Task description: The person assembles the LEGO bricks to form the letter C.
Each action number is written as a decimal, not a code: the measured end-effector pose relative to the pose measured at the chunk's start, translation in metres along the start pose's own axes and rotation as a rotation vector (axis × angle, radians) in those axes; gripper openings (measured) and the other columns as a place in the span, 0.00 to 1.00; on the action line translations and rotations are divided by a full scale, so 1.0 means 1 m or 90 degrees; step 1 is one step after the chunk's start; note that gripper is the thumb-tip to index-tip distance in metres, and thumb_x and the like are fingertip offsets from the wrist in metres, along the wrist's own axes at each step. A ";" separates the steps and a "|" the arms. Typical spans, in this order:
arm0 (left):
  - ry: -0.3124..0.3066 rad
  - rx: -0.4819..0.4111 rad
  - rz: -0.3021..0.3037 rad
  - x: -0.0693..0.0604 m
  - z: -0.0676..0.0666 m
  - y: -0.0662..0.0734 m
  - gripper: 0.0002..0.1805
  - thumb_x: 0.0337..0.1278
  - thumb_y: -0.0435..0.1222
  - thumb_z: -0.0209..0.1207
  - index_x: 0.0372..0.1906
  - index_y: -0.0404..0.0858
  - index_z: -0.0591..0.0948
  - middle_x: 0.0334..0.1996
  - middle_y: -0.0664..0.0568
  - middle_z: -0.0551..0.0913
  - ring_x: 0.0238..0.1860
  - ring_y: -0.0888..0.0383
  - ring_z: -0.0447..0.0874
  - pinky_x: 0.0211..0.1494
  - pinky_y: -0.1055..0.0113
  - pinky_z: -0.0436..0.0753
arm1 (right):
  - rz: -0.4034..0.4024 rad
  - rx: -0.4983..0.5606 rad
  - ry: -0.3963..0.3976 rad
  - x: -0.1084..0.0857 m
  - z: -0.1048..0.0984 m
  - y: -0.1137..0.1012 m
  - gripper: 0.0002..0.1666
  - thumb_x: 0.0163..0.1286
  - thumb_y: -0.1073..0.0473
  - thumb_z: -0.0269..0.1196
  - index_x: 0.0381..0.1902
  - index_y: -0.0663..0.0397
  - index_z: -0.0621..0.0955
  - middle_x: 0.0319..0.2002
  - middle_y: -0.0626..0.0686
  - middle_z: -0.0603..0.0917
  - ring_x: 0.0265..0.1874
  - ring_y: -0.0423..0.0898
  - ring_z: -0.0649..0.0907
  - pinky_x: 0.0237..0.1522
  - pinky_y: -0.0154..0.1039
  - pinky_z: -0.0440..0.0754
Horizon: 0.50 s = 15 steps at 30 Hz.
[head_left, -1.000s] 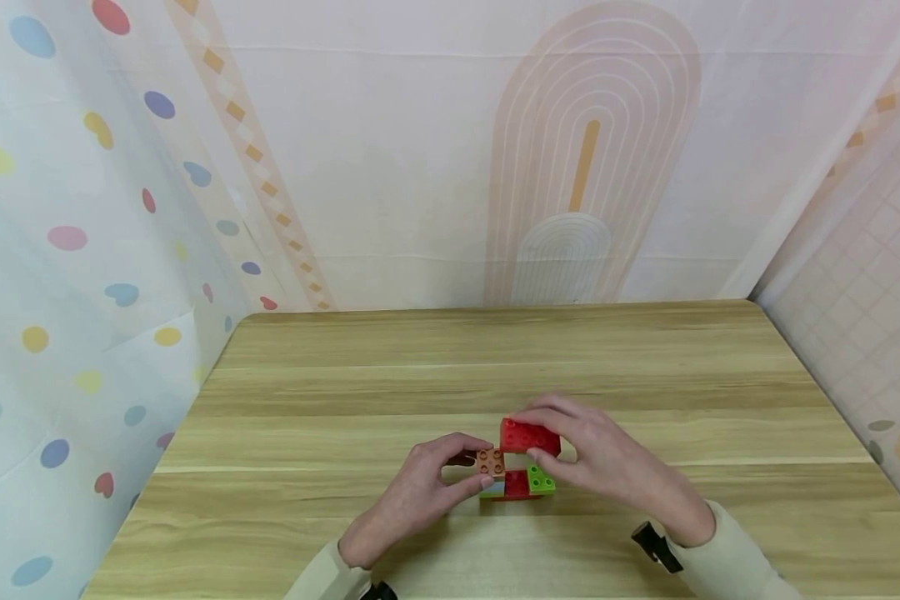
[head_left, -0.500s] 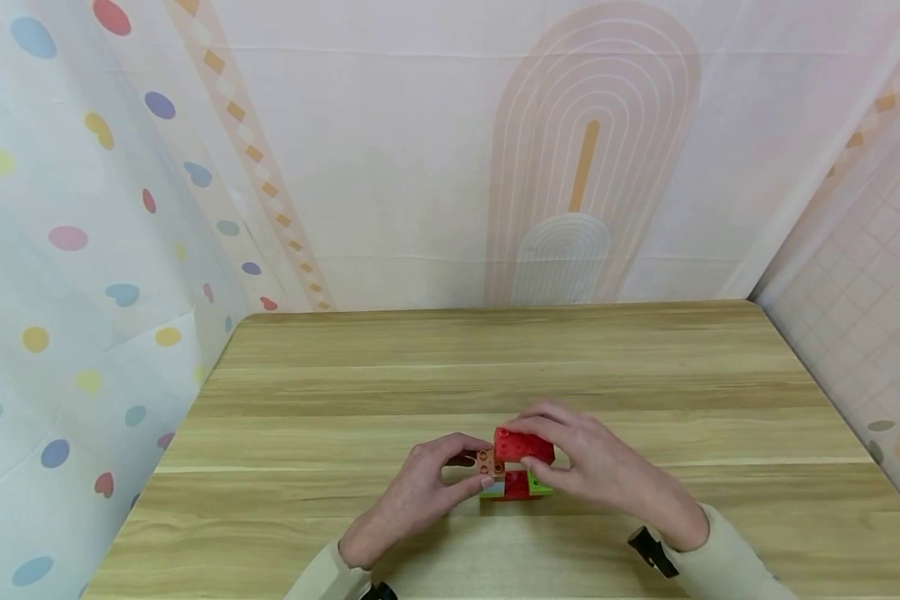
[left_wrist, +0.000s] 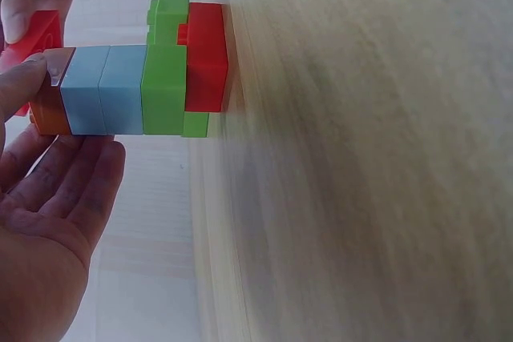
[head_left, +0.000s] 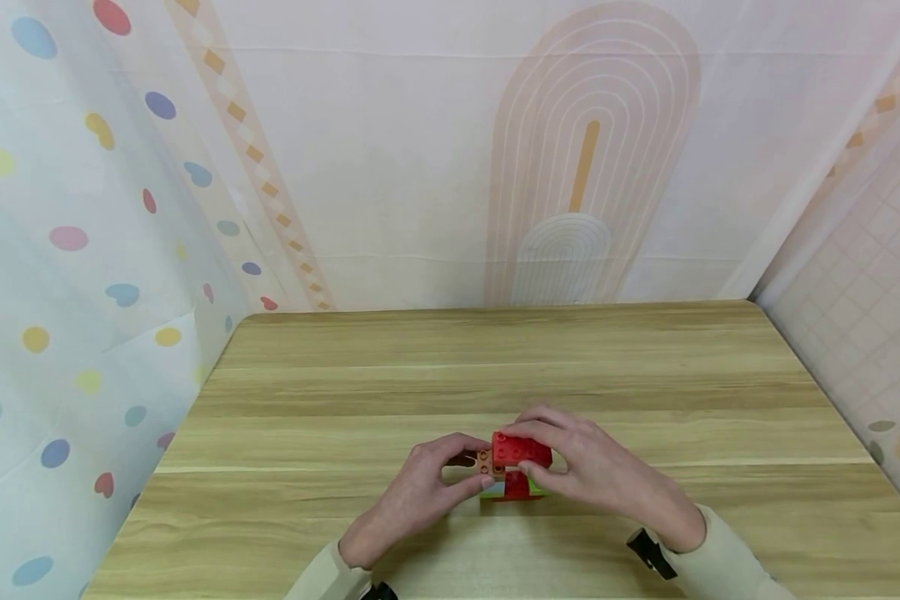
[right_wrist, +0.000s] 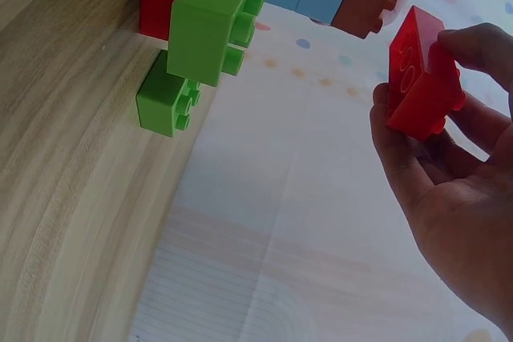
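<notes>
My left hand pinches an orange-brown toy building brick between thumb and fingers. This brick tops a tower, above two light blue bricks, a green brick and a red base brick. In my right hand I grip a red brick, held slightly tilted above the tower. The right wrist view shows this red brick apart from the brown one, its hollow underside facing the tower. Another green brick sits on the base beside the tower.
Low beside the base is a further green brick, its studs showing. The build stands on a wooden table. A patterned curtain hangs behind the table and along its sides.
My right hand has brought the red brick left and toward me, so it now covers part of the brown brick in the head view. The left hand has stayed put.
</notes>
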<state>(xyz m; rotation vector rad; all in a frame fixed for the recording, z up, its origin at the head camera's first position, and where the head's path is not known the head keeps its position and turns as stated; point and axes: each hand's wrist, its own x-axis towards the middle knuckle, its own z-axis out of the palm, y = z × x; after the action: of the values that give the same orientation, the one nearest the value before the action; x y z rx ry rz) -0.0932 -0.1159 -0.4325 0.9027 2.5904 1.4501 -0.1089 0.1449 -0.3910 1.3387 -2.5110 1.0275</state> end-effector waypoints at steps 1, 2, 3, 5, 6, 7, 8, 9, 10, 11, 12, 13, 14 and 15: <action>-0.001 -0.001 0.001 0.000 0.000 0.000 0.17 0.66 0.38 0.69 0.57 0.39 0.83 0.51 0.53 0.88 0.52 0.58 0.86 0.57 0.60 0.86 | -0.002 0.002 0.000 0.000 0.000 0.000 0.23 0.69 0.65 0.68 0.61 0.56 0.82 0.55 0.51 0.82 0.39 0.38 0.81 0.36 0.32 0.85; -0.001 -0.001 0.002 0.000 0.000 0.000 0.17 0.66 0.37 0.69 0.57 0.39 0.83 0.51 0.53 0.88 0.52 0.58 0.86 0.57 0.60 0.86 | -0.003 0.004 -0.001 0.000 0.001 0.000 0.23 0.69 0.65 0.68 0.61 0.56 0.82 0.55 0.51 0.82 0.39 0.38 0.80 0.36 0.33 0.85; -0.002 -0.002 0.002 0.000 0.000 0.000 0.17 0.66 0.37 0.69 0.57 0.39 0.83 0.51 0.53 0.88 0.52 0.58 0.86 0.57 0.60 0.86 | -0.004 0.005 -0.002 0.000 0.001 0.001 0.23 0.69 0.65 0.68 0.61 0.56 0.82 0.55 0.50 0.82 0.39 0.37 0.80 0.36 0.32 0.85; -0.002 -0.003 0.001 0.000 0.000 -0.001 0.17 0.66 0.37 0.69 0.57 0.39 0.83 0.51 0.53 0.88 0.52 0.58 0.86 0.57 0.60 0.86 | -0.004 0.003 -0.003 0.000 0.002 0.001 0.22 0.69 0.65 0.69 0.61 0.56 0.82 0.54 0.49 0.82 0.39 0.37 0.80 0.37 0.32 0.85; -0.003 -0.004 0.000 0.000 0.000 -0.001 0.17 0.66 0.38 0.69 0.57 0.39 0.83 0.51 0.53 0.88 0.52 0.58 0.86 0.58 0.60 0.86 | -0.002 0.001 -0.004 0.000 0.002 0.001 0.22 0.69 0.64 0.69 0.61 0.55 0.83 0.54 0.48 0.82 0.39 0.36 0.80 0.38 0.31 0.84; -0.003 -0.005 -0.002 0.000 0.000 -0.001 0.17 0.67 0.38 0.69 0.57 0.39 0.83 0.51 0.53 0.88 0.52 0.57 0.86 0.58 0.59 0.86 | 0.000 -0.002 -0.005 0.000 0.002 0.000 0.22 0.69 0.64 0.69 0.60 0.55 0.83 0.54 0.47 0.82 0.40 0.36 0.80 0.39 0.31 0.84; -0.004 -0.007 -0.005 0.000 0.000 -0.001 0.17 0.67 0.38 0.69 0.57 0.39 0.83 0.51 0.54 0.88 0.52 0.57 0.86 0.58 0.59 0.86 | 0.001 -0.004 -0.007 0.000 0.003 0.000 0.22 0.69 0.63 0.69 0.60 0.54 0.83 0.54 0.47 0.82 0.41 0.36 0.80 0.40 0.30 0.84; -0.005 -0.008 -0.006 0.000 -0.001 -0.001 0.17 0.67 0.38 0.69 0.57 0.39 0.83 0.51 0.54 0.88 0.52 0.57 0.86 0.58 0.59 0.86 | 0.002 -0.007 -0.007 0.000 0.003 0.000 0.22 0.69 0.63 0.69 0.60 0.54 0.83 0.54 0.46 0.81 0.41 0.36 0.80 0.42 0.30 0.84; -0.005 -0.009 -0.007 0.000 -0.001 0.000 0.17 0.67 0.38 0.69 0.57 0.40 0.83 0.51 0.54 0.88 0.52 0.57 0.86 0.58 0.59 0.86 | 0.003 -0.009 -0.010 0.000 0.003 0.000 0.22 0.69 0.63 0.69 0.60 0.53 0.83 0.53 0.45 0.81 0.42 0.36 0.80 0.42 0.31 0.84; -0.006 -0.010 -0.007 0.000 -0.001 0.000 0.17 0.67 0.38 0.69 0.57 0.40 0.83 0.51 0.54 0.88 0.52 0.57 0.86 0.58 0.59 0.86 | 0.005 -0.010 -0.012 0.000 0.003 0.000 0.21 0.69 0.62 0.70 0.60 0.53 0.83 0.53 0.45 0.81 0.42 0.36 0.80 0.43 0.31 0.84; -0.006 -0.010 -0.007 0.000 -0.001 0.000 0.17 0.67 0.38 0.69 0.57 0.39 0.83 0.51 0.54 0.88 0.52 0.57 0.86 0.58 0.59 0.86 | 0.006 -0.010 -0.013 0.001 0.003 -0.001 0.21 0.69 0.62 0.70 0.60 0.53 0.83 0.53 0.45 0.81 0.42 0.36 0.80 0.44 0.31 0.84; -0.005 -0.009 -0.006 0.000 -0.001 0.000 0.17 0.66 0.38 0.69 0.57 0.39 0.83 0.51 0.54 0.88 0.52 0.57 0.86 0.58 0.59 0.86 | 0.006 -0.008 -0.014 0.001 0.004 -0.001 0.21 0.69 0.63 0.70 0.59 0.53 0.83 0.53 0.44 0.81 0.42 0.36 0.80 0.44 0.31 0.84; -0.005 -0.009 -0.005 0.000 -0.001 0.000 0.17 0.66 0.38 0.69 0.57 0.39 0.83 0.51 0.53 0.88 0.52 0.57 0.86 0.58 0.59 0.86 | 0.007 -0.006 -0.015 0.001 0.004 -0.001 0.21 0.69 0.63 0.70 0.59 0.53 0.83 0.53 0.44 0.81 0.42 0.36 0.80 0.44 0.31 0.84; -0.005 -0.009 -0.004 0.000 -0.001 0.000 0.17 0.66 0.38 0.69 0.57 0.39 0.83 0.51 0.53 0.88 0.52 0.57 0.86 0.58 0.59 0.86 | 0.008 -0.004 -0.015 0.001 0.004 -0.001 0.20 0.69 0.63 0.70 0.59 0.53 0.83 0.53 0.44 0.81 0.42 0.36 0.80 0.44 0.31 0.84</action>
<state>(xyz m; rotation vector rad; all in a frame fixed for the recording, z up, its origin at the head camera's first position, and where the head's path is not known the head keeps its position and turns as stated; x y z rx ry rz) -0.0935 -0.1165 -0.4323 0.8954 2.5721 1.4578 -0.1081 0.1414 -0.3932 1.3424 -2.5412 1.0110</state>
